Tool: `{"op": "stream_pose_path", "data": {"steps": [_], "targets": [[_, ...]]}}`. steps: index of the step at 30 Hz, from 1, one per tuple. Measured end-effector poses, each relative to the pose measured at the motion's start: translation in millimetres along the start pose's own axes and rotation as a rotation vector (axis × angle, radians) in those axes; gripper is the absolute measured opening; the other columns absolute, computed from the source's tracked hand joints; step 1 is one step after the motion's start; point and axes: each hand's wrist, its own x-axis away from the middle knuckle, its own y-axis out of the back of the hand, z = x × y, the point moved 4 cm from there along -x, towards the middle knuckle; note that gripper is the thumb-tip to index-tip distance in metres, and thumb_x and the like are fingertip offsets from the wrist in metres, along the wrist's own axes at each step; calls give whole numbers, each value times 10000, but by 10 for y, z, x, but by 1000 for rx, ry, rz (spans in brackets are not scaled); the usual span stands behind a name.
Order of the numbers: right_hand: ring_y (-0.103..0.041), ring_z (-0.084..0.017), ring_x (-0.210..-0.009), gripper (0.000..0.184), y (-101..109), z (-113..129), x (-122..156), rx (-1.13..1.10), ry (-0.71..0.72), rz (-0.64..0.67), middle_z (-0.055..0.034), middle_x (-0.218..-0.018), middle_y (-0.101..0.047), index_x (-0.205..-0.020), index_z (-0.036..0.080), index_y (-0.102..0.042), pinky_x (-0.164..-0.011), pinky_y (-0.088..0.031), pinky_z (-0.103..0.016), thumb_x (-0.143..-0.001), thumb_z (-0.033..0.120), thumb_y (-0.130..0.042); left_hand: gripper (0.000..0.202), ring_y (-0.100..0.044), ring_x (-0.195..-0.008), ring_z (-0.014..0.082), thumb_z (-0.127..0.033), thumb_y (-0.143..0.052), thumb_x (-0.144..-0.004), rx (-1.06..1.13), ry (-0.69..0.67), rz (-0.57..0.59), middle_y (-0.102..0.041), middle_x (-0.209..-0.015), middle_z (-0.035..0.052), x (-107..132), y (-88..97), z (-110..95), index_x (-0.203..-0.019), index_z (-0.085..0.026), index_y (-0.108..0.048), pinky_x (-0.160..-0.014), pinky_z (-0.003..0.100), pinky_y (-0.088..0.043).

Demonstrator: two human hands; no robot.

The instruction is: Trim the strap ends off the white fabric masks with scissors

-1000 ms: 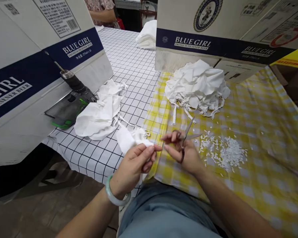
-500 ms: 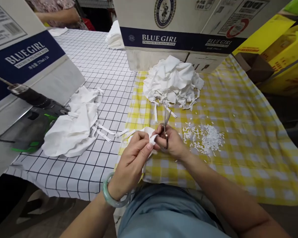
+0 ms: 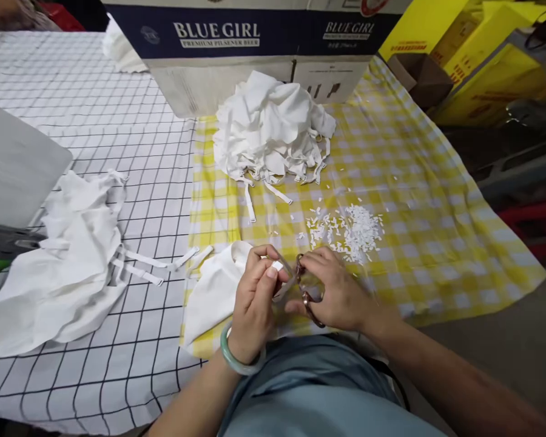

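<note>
My left hand, with a pale green bangle at the wrist, pinches the end of a white strap between thumb and fingers. A white cloth piece lies beside that hand on the yellow checked cloth; how it joins the strap is partly hidden by the fingers. My right hand has its fingers in the handles of small scissors. The scissor handles are spread, and the blades point left, close to the pinched strap end. A scatter of small white clippings lies beyond my right hand.
A heap of white strapped cloth pieces stands in front of a beer carton. More white pieces lie at left on the grid-patterned cloth. Yellow packages and a brown box are at the right.
The view has shifted right and down. Earlier both hands held the cloth close together, scissors upright in the right hand; now the scissors are spread with blades toward the pinched strap, and the cloth lies left.
</note>
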Motion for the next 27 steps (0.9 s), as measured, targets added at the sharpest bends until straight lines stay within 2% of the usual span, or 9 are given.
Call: {"op": "stream_pose_path", "data": {"steps": [2,5,7,11,18,27], "targets": [[-487,-226,-837,416,8,-2,61,54,12,-13,-44,-811,-639,-786,193,-568,-784,-356,-364,-687,544,-770,318,-464,-898,147,-279,-431,-984,-24,-7,15,-447,-1024,56,5,-55,42,-737,-165,-594,-651,214,-413],[-476,-193,-738,439,14,-28,110,84,1,-26,-16,-678,-608,-685,191,-540,-732,-318,-341,-682,567,-765,305,-422,-740,110,-271,-412,-992,-31,-3,50,-418,-1050,44,8,-104,100,-755,-164,-571,-581,217,-393],[-475,-178,-704,461,25,-51,127,83,-15,-15,-6,-635,-589,-638,189,-523,-719,-305,-333,-674,577,-770,298,-402,-704,100,-266,-398,-998,-44,-8,74,-403,-1063,40,14,-122,125,-773,-167,-566,-569,217,-389],[-482,-160,-673,473,49,-72,142,48,-37,14,4,-612,-575,-602,179,-528,-720,-309,-320,-651,565,-797,296,-430,-789,126,-286,-390,-999,-87,-55,92,-399,-1085,56,30,-135,143,-808,-175,-586,-592,222,-401],[-468,-148,-655,496,60,-66,133,32,-26,11,8,-609,-551,-570,181,-502,-713,-311,-311,-650,576,-791,337,-486,-943,207,-390,-443,-969,-179,-85,49,-463,-1043,95,30,-119,175,-763,-171,-596,-715,286,-463],[-438,-140,-626,516,48,-45,112,28,7,-6,17,-559,-504,-551,184,-463,-712,-305,-319,-716,600,-719,295,-509,-967,218,-349,-463,-965,-160,-71,10,-471,-1075,100,46,-141,190,-762,-177,-591,-756,324,-473]]}}
